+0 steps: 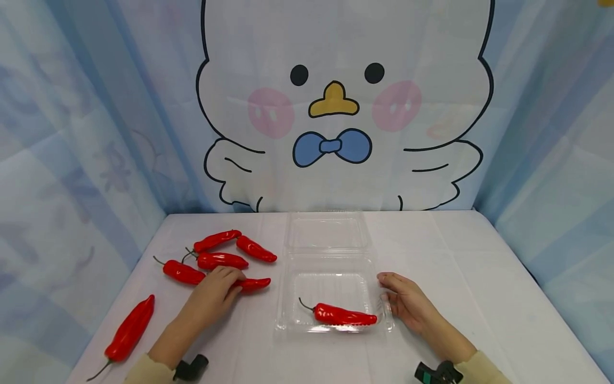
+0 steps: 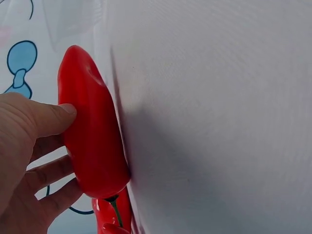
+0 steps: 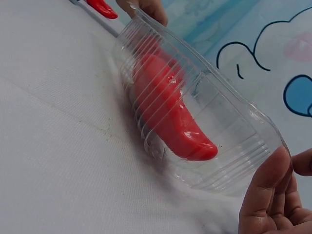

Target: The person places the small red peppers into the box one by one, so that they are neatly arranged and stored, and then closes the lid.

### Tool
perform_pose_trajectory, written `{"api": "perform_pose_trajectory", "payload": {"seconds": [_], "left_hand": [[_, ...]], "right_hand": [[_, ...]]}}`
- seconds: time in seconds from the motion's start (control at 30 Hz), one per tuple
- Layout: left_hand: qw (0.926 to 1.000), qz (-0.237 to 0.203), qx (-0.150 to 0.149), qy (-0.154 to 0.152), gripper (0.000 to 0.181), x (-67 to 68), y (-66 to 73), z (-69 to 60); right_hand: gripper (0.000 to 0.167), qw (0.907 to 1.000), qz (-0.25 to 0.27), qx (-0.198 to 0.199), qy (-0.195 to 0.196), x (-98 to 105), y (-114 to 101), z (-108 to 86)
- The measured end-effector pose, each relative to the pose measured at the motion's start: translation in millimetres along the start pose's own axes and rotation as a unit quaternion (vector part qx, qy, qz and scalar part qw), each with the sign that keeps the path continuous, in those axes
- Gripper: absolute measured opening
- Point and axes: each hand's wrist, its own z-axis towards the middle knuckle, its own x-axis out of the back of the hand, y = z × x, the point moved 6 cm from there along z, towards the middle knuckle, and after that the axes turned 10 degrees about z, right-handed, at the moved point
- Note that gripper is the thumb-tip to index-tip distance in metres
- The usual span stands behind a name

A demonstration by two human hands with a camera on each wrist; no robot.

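Observation:
My left hand (image 1: 211, 301) grips a red chili pepper (image 1: 255, 285) on the table, left of the clear plastic container. Seen from the left wrist, the thumb lies on one side of this pepper (image 2: 92, 131) and the other fingers reach behind it. The hinged container (image 1: 331, 282) lies with its lid (image 1: 328, 229) laid back. Inside its near part rests another red chili pepper (image 1: 344, 315), stem toward the left. At the container's right edge, my right hand (image 1: 410, 304) pinches the rim between thumb and fingers, as the right wrist view shows.
Several more red peppers (image 1: 223, 261) lie together at the left, around the left hand. One separate pepper (image 1: 129, 330) lies near the table's left edge. A curtain (image 1: 431, 53) with a cartoon figure hangs behind the white table (image 1: 446, 256).

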Motion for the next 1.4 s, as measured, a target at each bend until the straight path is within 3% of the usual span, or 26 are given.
{"api": "perform_pose_trajectory", "payload": {"seconds": [0.5,1.0,1.4], "left_hand": [[0.9997,0.003,-0.012,0.022,0.039,8.7,2.9,1.0],[0.9996,-0.011,-0.004,0.025,0.040,14.8,5.6,1.9],[0.9988,-0.013,-0.015,0.045,0.043,22.4,17.0,6.6]], "right_hand": [[0.029,1.0000,-0.004,-0.001,0.006,0.3,0.1,0.6],[0.029,1.0000,-0.003,-0.002,0.002,0.2,0.3,0.9],[0.026,1.0000,0.008,0.002,-0.005,-0.3,1.3,0.8]]}}
